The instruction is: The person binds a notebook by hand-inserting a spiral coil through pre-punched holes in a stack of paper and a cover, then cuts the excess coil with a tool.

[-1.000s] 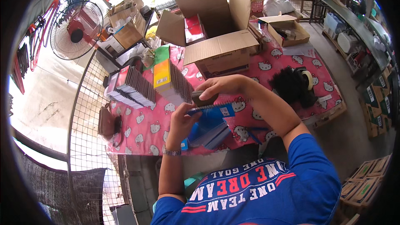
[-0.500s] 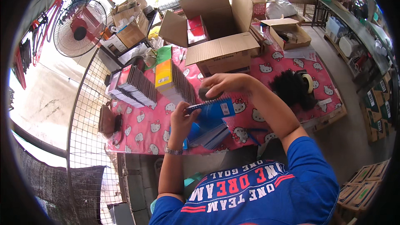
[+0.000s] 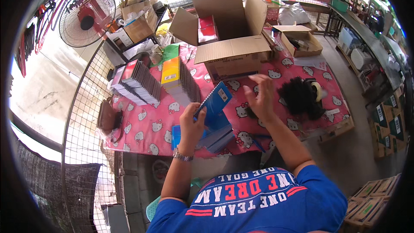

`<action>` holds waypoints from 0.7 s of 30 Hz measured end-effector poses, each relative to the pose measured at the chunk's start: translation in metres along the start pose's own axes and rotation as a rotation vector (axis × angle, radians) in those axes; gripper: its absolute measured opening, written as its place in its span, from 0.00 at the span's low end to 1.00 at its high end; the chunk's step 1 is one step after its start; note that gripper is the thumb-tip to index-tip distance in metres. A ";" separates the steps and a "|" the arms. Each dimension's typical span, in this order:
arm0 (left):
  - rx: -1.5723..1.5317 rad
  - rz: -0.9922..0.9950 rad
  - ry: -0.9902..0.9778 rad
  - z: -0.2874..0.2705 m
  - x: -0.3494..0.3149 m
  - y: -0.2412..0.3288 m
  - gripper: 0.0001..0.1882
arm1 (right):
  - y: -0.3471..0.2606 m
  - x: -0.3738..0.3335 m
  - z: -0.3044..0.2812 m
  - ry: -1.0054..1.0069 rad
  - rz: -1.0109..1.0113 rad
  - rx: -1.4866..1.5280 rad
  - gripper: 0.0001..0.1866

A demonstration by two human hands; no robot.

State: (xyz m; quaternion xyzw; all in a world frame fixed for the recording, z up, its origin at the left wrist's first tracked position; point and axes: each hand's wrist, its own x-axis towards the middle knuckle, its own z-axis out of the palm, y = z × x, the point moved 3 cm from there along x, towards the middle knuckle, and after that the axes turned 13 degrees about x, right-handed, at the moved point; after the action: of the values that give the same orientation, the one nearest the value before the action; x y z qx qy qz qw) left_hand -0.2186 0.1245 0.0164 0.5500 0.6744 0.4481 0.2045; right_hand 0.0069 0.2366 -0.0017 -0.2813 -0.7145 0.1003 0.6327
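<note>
Left hand (image 3: 192, 121) grips 1 blue notebook (image 3: 218, 98) above the table (image 3: 144, 125), long axis slanting away rightward; right hand (image 3: 262, 99), fingers spread, hangs apart beyond its far end, dark lump (image 3: 250, 112) alongside, too blurred to identify!

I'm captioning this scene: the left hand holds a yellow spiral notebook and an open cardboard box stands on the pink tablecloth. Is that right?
Not quite: the spiral notebook in the left hand is blue, not yellow, as the head view shows. The rest holds: an open cardboard box stands on the pink tablecloth.
</note>
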 end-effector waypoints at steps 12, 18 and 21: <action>-0.078 0.067 0.143 0.004 -0.008 -0.014 0.07 | -0.069 0.056 0.078 -1.037 0.014 0.334 0.07; 0.021 0.044 0.147 0.003 -0.006 -0.002 0.07 | -0.067 0.057 0.075 -1.065 -0.107 0.282 0.08; 0.023 0.079 0.134 0.000 -0.009 0.002 0.07 | -0.077 0.070 0.067 -1.137 -0.172 0.181 0.11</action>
State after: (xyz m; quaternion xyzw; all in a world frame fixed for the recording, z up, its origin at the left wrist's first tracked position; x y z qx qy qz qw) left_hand -0.2147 0.1163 0.0161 0.5474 0.6694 0.4838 0.1349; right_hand -0.0816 0.2245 0.0846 -0.0692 -0.9508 0.2446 0.1769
